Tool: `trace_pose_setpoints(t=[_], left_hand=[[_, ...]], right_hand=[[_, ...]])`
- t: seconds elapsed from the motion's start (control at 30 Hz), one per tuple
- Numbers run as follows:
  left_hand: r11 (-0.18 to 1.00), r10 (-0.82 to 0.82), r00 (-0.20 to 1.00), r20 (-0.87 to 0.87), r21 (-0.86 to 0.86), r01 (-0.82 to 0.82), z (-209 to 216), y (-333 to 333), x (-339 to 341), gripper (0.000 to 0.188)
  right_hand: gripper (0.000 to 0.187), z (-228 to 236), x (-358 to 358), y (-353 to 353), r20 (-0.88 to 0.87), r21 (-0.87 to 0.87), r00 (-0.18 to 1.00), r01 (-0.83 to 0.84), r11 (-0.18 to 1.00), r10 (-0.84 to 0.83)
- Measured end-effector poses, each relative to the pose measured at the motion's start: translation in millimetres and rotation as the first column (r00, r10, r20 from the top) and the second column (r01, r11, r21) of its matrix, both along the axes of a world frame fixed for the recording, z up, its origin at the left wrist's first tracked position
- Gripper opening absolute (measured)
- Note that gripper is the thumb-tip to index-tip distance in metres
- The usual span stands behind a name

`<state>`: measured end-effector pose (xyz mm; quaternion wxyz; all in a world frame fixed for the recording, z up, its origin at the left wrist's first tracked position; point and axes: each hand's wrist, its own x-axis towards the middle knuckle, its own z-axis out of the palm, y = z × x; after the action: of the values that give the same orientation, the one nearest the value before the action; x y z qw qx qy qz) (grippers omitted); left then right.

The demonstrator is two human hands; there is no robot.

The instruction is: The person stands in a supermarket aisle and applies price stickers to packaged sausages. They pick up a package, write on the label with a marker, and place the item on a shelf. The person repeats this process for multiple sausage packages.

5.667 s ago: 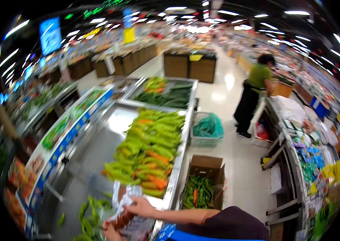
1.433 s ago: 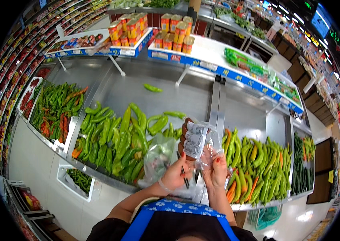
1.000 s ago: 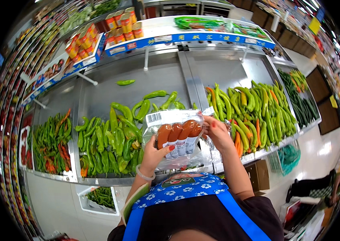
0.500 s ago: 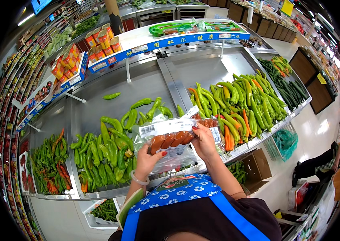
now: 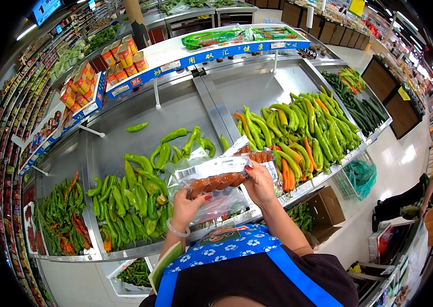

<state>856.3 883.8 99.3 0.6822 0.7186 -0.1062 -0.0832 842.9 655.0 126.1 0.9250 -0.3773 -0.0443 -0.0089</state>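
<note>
Between my two hands is a clear plastic pack of reddish-brown sausages with a white label strip along its far edge. My left hand grips its near left corner, thumb on top. My right hand pinches the right end, the thumb's red nail showing above. Just beyond the right hand, another sausage pack shows partly behind the held one; what supports it is hidden. More clear wrapping lies beneath. The packs are over the front of the metal produce stand, between two heaps of peppers.
Green peppers fill the bin at left, long green and orange peppers the one at right. A raised blue-edged shelf with cans crosses behind. A cardboard box sits below right. Another person stands at far right.
The held pack has tipped slightly, so its sausages look flatter from above. Both hands keep their hold, and the whole view has shifted a little.
</note>
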Motion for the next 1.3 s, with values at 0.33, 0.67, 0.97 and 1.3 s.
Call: trace_pose_setpoints(t=[0.33,0.67,0.97,1.3], left_hand=[[0.808,0.102,0.969,-0.226,-0.549,-0.213,-33,3,12,0.041],[0.916,0.396,0.912,0.111,-0.114,-0.384,-33,16,34,0.045],[0.942,0.334,0.941,0.052,-0.058,-0.331,-42,27,64,0.039],[0.905,0.243,0.967,-0.073,-0.342,-0.253,-23,11,74,0.035]], right_hand=[[0.075,-63,15,-18,-0.166,-0.423,0.904,-0.427,0.799,0.395],[0.066,-107,70,68,-0.291,0.392,0.784,-0.425,0.816,0.549],[0.065,-117,106,81,-0.279,0.488,0.772,-0.398,0.776,0.571],[0.068,-126,119,72,-0.239,0.51,0.782,-0.404,0.76,0.576]])
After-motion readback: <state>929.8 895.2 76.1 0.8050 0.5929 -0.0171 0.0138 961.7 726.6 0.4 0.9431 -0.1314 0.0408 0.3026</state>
